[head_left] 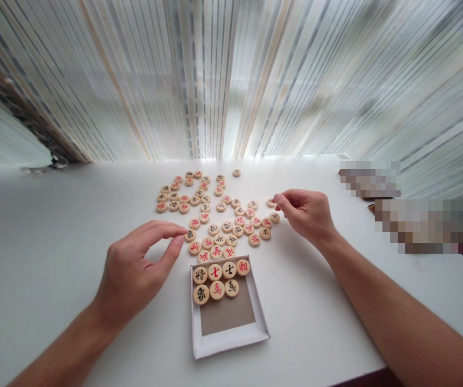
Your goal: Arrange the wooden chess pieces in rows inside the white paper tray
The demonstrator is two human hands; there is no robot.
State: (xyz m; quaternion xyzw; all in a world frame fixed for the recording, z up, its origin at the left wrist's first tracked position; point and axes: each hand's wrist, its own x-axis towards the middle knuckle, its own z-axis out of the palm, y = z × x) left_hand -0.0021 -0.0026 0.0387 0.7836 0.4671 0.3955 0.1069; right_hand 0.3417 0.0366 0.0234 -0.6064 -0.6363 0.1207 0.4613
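We are looking down at round wooden xiangqi pieces (205,217) lying loose in a sprawling band across a white table (45,258), their characters marked in red or black. Seven more pieces (216,289) are sitting in two tight rows inside a shallow white card tray (231,344) just in front of that band. They are lying up against the tray's far wall, which seems to be keeping them squared, while the brown floor (227,317) nearer to us is showing bare. The left hand (130,274) is poised at the near edge of the band, its fingers (175,231) curved and its thumb (178,244) held a little apart from them, open around one loose piece (190,235), with the tips touching it or just beside it; they do not appear to be gripping it. The right hand (307,215) is hovering at the band's right end, its thumb and forefinger almost closed at another piece (270,202), a narrow pinch that seems suited to so small a flat disc, though we cannot tell whether it has hold. Farther off, a lone piece (236,172) is lying near the table's far edge, a striped curtain (231,80) is hanging behind, and pixelated patches (370,180) are hiding whatever lies at the right.
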